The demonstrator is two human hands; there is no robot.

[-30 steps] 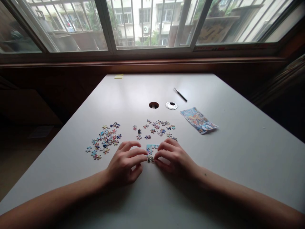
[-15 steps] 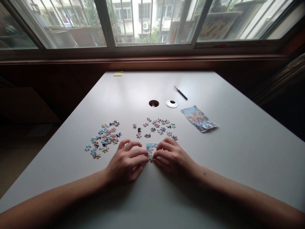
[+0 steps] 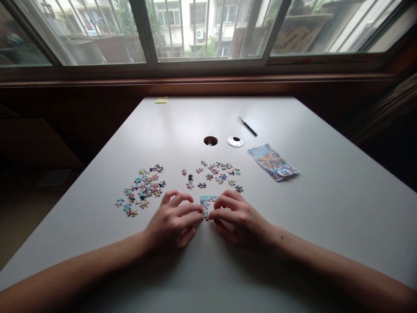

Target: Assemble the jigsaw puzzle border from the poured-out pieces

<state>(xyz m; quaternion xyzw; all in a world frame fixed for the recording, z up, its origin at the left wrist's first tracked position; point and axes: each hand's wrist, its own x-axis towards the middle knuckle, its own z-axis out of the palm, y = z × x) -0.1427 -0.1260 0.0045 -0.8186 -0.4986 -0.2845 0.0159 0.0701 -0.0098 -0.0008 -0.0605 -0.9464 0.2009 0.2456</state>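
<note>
The left hand (image 3: pixel 172 222) and the right hand (image 3: pixel 239 219) pinched the small joined puzzle (image 3: pixel 207 200) between their fingertips, loose pieces (image 3: pixel 213 173) lay just past the fingers, and the picture sheet (image 3: pixel 273 162) farther right had words too small to read.

White worktop (image 3: pixel 325 208) under a window. Left hand (image 3: pixel 172 221) and right hand (image 3: pixel 239 219) lie knuckles up, fingertips meeting on the near edge of a small joined puzzle patch (image 3: pixel 207 200); pinching or pressing, unclear. Loose pieces (image 3: pixel 213 174) are scattered just beyond, with a denser heap (image 3: pixel 143 189) to the left. Printed packet (image 3: pixel 273 162), pen (image 3: pixel 247 126) and cable hole (image 3: pixel 210 141) lie farther back.
</note>
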